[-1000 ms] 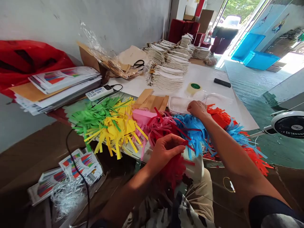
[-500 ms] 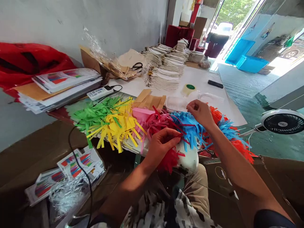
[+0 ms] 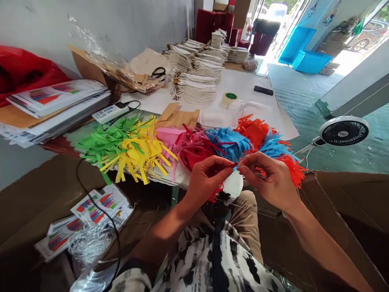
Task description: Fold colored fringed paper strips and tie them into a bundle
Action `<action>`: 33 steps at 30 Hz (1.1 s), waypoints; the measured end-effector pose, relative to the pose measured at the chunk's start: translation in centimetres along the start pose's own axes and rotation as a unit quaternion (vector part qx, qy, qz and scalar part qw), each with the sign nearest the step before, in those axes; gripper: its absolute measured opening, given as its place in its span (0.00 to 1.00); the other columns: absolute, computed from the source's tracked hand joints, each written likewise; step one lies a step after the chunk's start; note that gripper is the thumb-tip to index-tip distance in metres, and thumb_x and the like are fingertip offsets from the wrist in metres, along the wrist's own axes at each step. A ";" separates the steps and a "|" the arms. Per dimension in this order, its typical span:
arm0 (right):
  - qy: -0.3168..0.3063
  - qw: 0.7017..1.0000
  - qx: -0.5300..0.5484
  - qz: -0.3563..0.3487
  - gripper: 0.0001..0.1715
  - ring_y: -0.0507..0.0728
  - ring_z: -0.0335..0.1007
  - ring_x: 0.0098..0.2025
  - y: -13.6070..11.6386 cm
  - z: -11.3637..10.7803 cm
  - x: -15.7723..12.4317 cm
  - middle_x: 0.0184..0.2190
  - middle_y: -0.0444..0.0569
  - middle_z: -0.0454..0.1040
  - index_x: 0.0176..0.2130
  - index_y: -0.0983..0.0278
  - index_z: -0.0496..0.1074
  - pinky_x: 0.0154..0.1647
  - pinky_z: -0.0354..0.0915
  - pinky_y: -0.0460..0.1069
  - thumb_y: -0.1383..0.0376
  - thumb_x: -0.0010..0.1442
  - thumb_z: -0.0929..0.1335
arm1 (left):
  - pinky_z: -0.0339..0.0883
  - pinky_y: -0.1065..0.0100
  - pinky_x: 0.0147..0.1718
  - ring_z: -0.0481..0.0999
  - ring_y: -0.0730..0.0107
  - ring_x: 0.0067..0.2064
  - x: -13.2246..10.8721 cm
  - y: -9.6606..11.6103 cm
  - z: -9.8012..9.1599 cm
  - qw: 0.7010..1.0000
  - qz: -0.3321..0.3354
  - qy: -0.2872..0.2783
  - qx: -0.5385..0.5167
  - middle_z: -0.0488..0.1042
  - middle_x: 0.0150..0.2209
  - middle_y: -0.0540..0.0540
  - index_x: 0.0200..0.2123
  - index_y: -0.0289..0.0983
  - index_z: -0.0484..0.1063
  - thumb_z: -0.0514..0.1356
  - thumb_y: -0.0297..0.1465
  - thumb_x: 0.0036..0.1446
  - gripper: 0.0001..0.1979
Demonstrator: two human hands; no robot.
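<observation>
My left hand [image 3: 206, 178] pinches the twisted top of a red paper tassel [image 3: 215, 195]; its fringe hangs below, mostly behind the hand. Fingertip to fingertip with it, my right hand [image 3: 270, 180] is closed in a pinch at the tassel's tip. What lies between the right fingers is too small to make out. Along the table edge beyond are fringed paper tassels: green [image 3: 105, 140], yellow [image 3: 138, 150], pink [image 3: 167, 134], dark red [image 3: 194, 154], blue [image 3: 227, 140] and orange-red [image 3: 253, 133].
Behind the tassels lie brown paper [image 3: 178, 117], a clear plastic tray [image 3: 217, 119], tape [image 3: 229, 99], a phone [image 3: 263, 90] and stacked white bundles [image 3: 196, 87]. Scissors [image 3: 158, 73] rest further left. A small fan [image 3: 345, 131] stands right. Printed cards [image 3: 103, 205] lie in a box below left.
My right hand has come down and left from above the blue tassels to meet my left hand at the red tassel's tip. The camera view has shifted.
</observation>
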State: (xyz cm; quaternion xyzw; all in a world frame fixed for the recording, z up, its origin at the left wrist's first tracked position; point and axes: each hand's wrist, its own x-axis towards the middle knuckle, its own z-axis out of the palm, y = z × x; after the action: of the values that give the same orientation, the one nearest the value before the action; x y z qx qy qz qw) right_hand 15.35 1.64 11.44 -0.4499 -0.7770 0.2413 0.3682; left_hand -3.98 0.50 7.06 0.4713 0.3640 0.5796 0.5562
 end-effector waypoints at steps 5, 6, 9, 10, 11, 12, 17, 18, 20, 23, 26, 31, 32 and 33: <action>0.028 0.999 -0.017 -0.021 0.04 0.48 0.66 0.27 0.0 -0.8 -1.0 0.30 0.39 0.76 0.40 0.58 0.76 0.30 0.64 0.46 0.61 0.68 0.73 | 0.76 0.71 0.41 0.81 0.72 0.38 -0.4 0.0 0.8 1.000 0.004 -0.011 0.006 0.83 0.36 0.48 0.37 0.37 0.82 0.74 0.34 0.57 0.08; 0.030 0.999 -0.017 -0.023 0.04 0.48 0.66 0.27 0.0 -0.8 -1.1 0.29 0.39 0.76 0.40 0.58 0.76 0.30 0.63 0.46 0.61 0.68 0.73 | 0.75 0.72 0.40 0.81 0.72 0.37 -0.4 0.0 0.9 1.000 0.002 -0.013 0.006 0.83 0.36 0.48 0.37 0.38 0.82 0.74 0.34 0.57 0.08; 0.027 0.999 -0.017 -0.027 0.04 0.48 0.67 0.27 -0.1 -1.0 -1.6 0.29 0.39 0.76 0.39 0.58 0.75 0.29 0.63 0.45 0.62 0.68 0.72 | 0.74 0.72 0.39 0.80 0.72 0.37 -0.6 0.3 1.0 1.000 -0.007 -0.020 0.009 0.83 0.36 0.48 0.37 0.37 0.83 0.74 0.34 0.57 0.08; 0.026 0.999 -0.017 -0.028 0.03 0.48 0.68 0.28 -0.1 -1.1 -1.7 0.29 0.39 0.77 0.39 0.58 0.75 0.30 0.63 0.45 0.63 0.68 0.72 | 0.74 0.72 0.38 0.80 0.72 0.37 -0.7 0.4 1.1 1.000 -0.010 -0.022 0.013 0.83 0.35 0.48 0.37 0.37 0.83 0.74 0.34 0.57 0.08; 0.025 0.999 -0.018 -0.028 0.03 0.48 0.68 0.28 -0.1 -1.2 -1.8 0.30 0.39 0.77 0.39 0.58 0.76 0.30 0.63 0.45 0.63 0.69 0.72 | 0.74 0.72 0.38 0.80 0.72 0.36 -0.8 0.5 1.1 0.999 -0.012 -0.025 0.018 0.83 0.35 0.48 0.37 0.37 0.83 0.74 0.34 0.57 0.08; 0.025 0.999 -0.018 -0.026 0.03 0.48 0.68 0.28 -0.2 -1.2 -1.8 0.30 0.39 0.77 0.39 0.58 0.76 0.29 0.63 0.45 0.63 0.69 0.72 | 0.73 0.72 0.37 0.79 0.73 0.36 -0.9 0.6 1.1 0.999 -0.015 -0.029 0.022 0.83 0.35 0.48 0.37 0.37 0.83 0.74 0.34 0.56 0.08; 0.022 0.999 -0.016 -0.021 0.03 0.48 0.67 0.27 -0.3 -1.4 -2.2 0.29 0.39 0.77 0.40 0.58 0.76 0.28 0.63 0.46 0.62 0.69 0.72 | 0.73 0.72 0.35 0.78 0.73 0.34 -1.0 0.6 1.2 0.998 -0.039 -0.045 0.013 0.82 0.34 0.48 0.37 0.37 0.83 0.74 0.35 0.56 0.10; 0.018 0.999 -0.016 -0.022 0.03 0.48 0.67 0.27 -0.3 -1.5 -2.2 0.29 0.39 0.77 0.40 0.58 0.76 0.28 0.63 0.45 0.62 0.69 0.72 | 0.73 0.72 0.35 0.79 0.72 0.34 -1.0 0.5 1.2 0.998 -0.043 -0.047 0.010 0.82 0.34 0.48 0.37 0.37 0.83 0.74 0.36 0.56 0.10; 0.009 0.999 -0.020 -0.025 0.02 0.47 0.68 0.28 -0.3 -1.5 -2.3 0.30 0.38 0.77 0.40 0.58 0.76 0.29 0.62 0.45 0.63 0.69 0.72 | 0.73 0.72 0.35 0.79 0.72 0.34 -1.0 0.5 1.1 0.997 -0.049 -0.054 0.010 0.82 0.35 0.47 0.37 0.36 0.83 0.74 0.36 0.56 0.10; -0.005 0.999 -0.032 -0.035 0.02 0.48 0.67 0.28 -0.3 -1.7 -2.5 0.30 0.38 0.77 0.39 0.58 0.75 0.29 0.62 0.45 0.65 0.69 0.72 | 0.72 0.72 0.34 0.79 0.73 0.34 -0.8 0.5 1.1 0.995 -0.057 -0.074 0.025 0.82 0.34 0.47 0.36 0.36 0.84 0.74 0.36 0.56 0.10; -0.016 0.998 -0.032 -0.046 0.05 0.48 0.67 0.28 -0.2 -1.7 -2.7 0.29 0.38 0.75 0.38 0.58 0.73 0.30 0.63 0.45 0.68 0.67 0.70 | 0.72 0.72 0.35 0.79 0.72 0.34 -0.8 0.5 1.2 0.993 -0.059 -0.093 0.035 0.82 0.34 0.47 0.36 0.36 0.83 0.74 0.37 0.56 0.10; -0.030 0.999 -0.010 -0.014 0.03 0.49 0.70 0.29 0.2 -1.5 -3.1 0.30 0.40 0.77 0.38 0.58 0.74 0.31 0.67 0.45 0.65 0.67 0.70 | 0.73 0.72 0.36 0.79 0.72 0.35 -0.8 0.3 1.7 0.995 -0.043 -0.081 0.033 0.81 0.35 0.48 0.42 0.37 0.79 0.76 0.38 0.54 0.17; -0.037 0.999 -0.003 -0.002 0.03 0.50 0.71 0.29 0.3 -1.4 -3.2 0.31 0.41 0.78 0.39 0.58 0.75 0.31 0.67 0.46 0.64 0.68 0.70 | 0.73 0.72 0.36 0.80 0.72 0.36 -0.8 0.1 1.7 0.995 -0.037 -0.080 0.035 0.80 0.35 0.48 0.42 0.37 0.78 0.76 0.38 0.54 0.17; -0.044 0.999 0.002 0.009 0.03 0.50 0.72 0.30 0.4 -1.4 -3.3 0.32 0.42 0.79 0.39 0.58 0.75 0.31 0.68 0.46 0.62 0.68 0.70 | 0.74 0.73 0.37 0.80 0.72 0.36 -0.8 0.0 1.8 0.995 -0.033 -0.083 0.036 0.80 0.35 0.48 0.42 0.37 0.78 0.76 0.38 0.54 0.18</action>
State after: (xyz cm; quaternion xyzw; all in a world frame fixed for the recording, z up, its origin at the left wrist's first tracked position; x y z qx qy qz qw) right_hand 17.71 -0.99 10.82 -0.4448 -0.7879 0.2657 0.3327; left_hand -2.35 -0.43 7.47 0.5253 0.3527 0.5067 0.5856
